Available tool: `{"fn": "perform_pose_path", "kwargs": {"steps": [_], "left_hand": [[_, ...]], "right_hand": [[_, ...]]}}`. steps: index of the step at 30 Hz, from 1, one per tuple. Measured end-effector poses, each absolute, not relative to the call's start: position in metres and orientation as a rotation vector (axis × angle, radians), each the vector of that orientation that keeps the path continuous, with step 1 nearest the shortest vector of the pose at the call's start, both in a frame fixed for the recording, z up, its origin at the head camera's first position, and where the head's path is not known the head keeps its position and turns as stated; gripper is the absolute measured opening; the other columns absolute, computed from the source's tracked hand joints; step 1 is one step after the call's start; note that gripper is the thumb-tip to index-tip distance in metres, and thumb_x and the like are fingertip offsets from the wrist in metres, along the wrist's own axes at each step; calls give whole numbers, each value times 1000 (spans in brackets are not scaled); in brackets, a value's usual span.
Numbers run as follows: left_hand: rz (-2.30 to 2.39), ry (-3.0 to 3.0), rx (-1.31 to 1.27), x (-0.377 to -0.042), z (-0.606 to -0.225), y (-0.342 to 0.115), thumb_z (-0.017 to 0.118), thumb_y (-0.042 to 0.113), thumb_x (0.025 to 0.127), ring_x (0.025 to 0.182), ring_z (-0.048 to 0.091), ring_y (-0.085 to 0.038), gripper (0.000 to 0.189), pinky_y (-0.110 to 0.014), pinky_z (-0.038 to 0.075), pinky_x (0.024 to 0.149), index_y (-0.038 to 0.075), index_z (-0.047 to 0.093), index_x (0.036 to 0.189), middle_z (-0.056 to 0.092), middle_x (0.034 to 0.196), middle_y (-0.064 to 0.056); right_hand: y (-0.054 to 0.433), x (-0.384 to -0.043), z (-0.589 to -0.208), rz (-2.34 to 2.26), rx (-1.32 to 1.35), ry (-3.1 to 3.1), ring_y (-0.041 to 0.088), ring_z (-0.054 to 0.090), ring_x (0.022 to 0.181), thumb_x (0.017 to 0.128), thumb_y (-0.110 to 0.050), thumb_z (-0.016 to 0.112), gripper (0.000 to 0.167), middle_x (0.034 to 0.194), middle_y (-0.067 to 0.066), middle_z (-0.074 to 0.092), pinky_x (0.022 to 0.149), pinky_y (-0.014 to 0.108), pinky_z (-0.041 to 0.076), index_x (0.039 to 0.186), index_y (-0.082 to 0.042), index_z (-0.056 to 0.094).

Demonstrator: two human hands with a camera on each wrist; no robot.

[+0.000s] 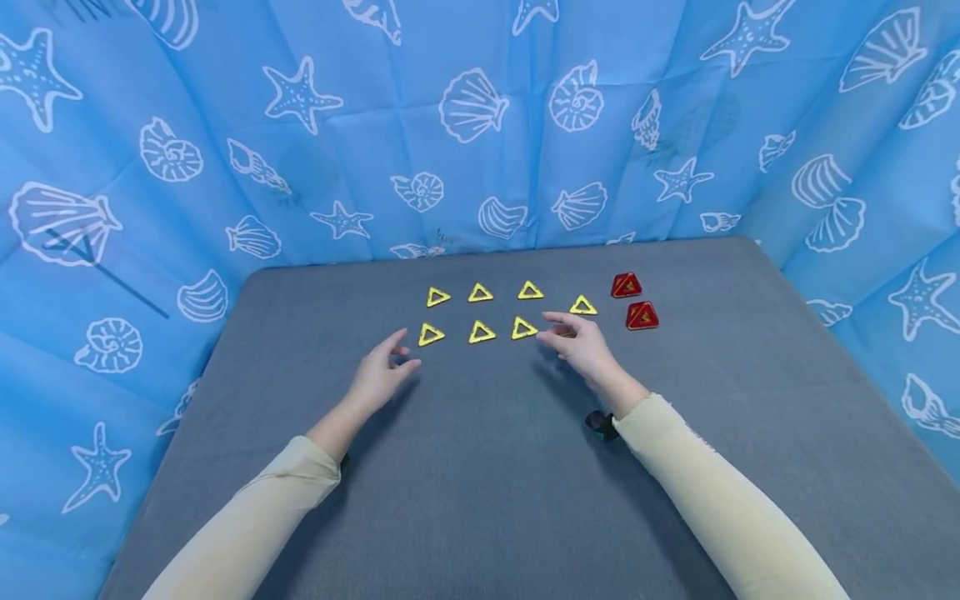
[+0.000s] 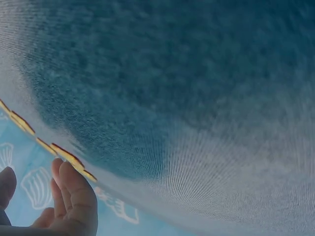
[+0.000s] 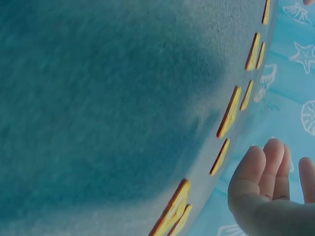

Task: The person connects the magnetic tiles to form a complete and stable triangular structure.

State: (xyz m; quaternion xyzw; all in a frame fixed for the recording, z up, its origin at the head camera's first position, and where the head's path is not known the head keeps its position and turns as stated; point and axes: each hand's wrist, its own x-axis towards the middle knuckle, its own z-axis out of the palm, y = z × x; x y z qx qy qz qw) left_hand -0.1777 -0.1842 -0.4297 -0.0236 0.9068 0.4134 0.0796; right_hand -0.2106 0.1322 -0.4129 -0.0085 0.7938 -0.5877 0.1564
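Note:
Several yellow triangular pieces with open middles lie in two rows on the grey table. My left hand (image 1: pixel 377 377) is over the table, thumb and fingers apart and nothing between them, just in front of the leftmost near triangle (image 1: pixel 431 334). In the left wrist view, its fingertips overlap a yellow piece (image 2: pixel 68 156) at the table edge. My right hand (image 1: pixel 581 346) hovers with relaxed fingers beside the right near triangle (image 1: pixel 523 327). A far triangle (image 1: pixel 582 306) is just beyond it. The right wrist view shows these fingers (image 3: pixel 248 169) holding nothing.
Two red pieces with yellow marks, one far (image 1: pixel 626 285) and one near (image 1: pixel 642 316), lie at the right end of the rows. A blue curtain (image 1: pixel 480 167) with white shells and starfish surrounds the table (image 1: pixel 465 467). A dark device (image 1: pixel 600 423) sits at the right wrist.

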Motion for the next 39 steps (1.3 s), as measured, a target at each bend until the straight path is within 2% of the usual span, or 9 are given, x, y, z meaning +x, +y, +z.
{"fn": "perform_pose_path", "kwargs": {"steps": [8, 13, 19, 23, 32, 39], "left_hand": [[1216, 2726, -41, -183, -432, -187, 64, 16, 95, 99, 58, -31, 64, -44, 46, 81, 1, 33, 149, 57, 123, -18], [1194, 2718, -30, -187, -430, -189, 64, 17, 95, 99, 57, -31, 65, -45, 44, 84, 1, 32, 150, 57, 125, -18], [1190, 2673, -57, -193, -429, -190, 64, 19, 96, 92, 63, -27, 68, -39, 49, 75, 6, 28, 152, 57, 123, -15], [1172, 2652, -49, -199, -429, -191, 64, 20, 96, 87, 61, -23, 69, -35, 49, 69, 9, 28, 153, 57, 118, -12], [1142, 2650, -29, -212, -432, -197, 65, 19, 95, 75, 59, -20, 68, -33, 48, 66, 8, 30, 153, 60, 105, -13], [1097, 2664, -87, -225, -436, -196, 65, 22, 95, 72, 58, -18, 68, -33, 46, 68, 8, 31, 152, 62, 95, -11]], "right_hand": [[119, -216, -415, -1667, -55, 2240, 30, 48, 113, 99, -16, 59, 51, 128, 19, 49, 93, 49, 43, 147, -6, 42], [110, -220, -418, -1636, -116, 2230, 33, 55, 112, 98, -16, 60, 54, 124, 21, 56, 89, 45, 46, 148, -7, 41], [97, -230, -422, -1551, -255, 2209, 33, 62, 103, 98, -15, 61, 58, 116, 23, 62, 84, 41, 49, 150, -8, 36], [86, -237, -424, -1500, -308, 2187, 31, 64, 101, 98, -15, 61, 61, 112, 24, 64, 83, 41, 50, 152, -10, 34], [67, -248, -423, -1478, -391, 2101, 23, 67, 88, 96, -18, 64, 64, 102, 16, 69, 76, 34, 52, 152, -11, 33], [44, -252, -428, -1468, -318, 2077, 26, 68, 81, 96, -15, 63, 64, 100, 20, 68, 74, 36, 53, 153, -15, 32]]}}
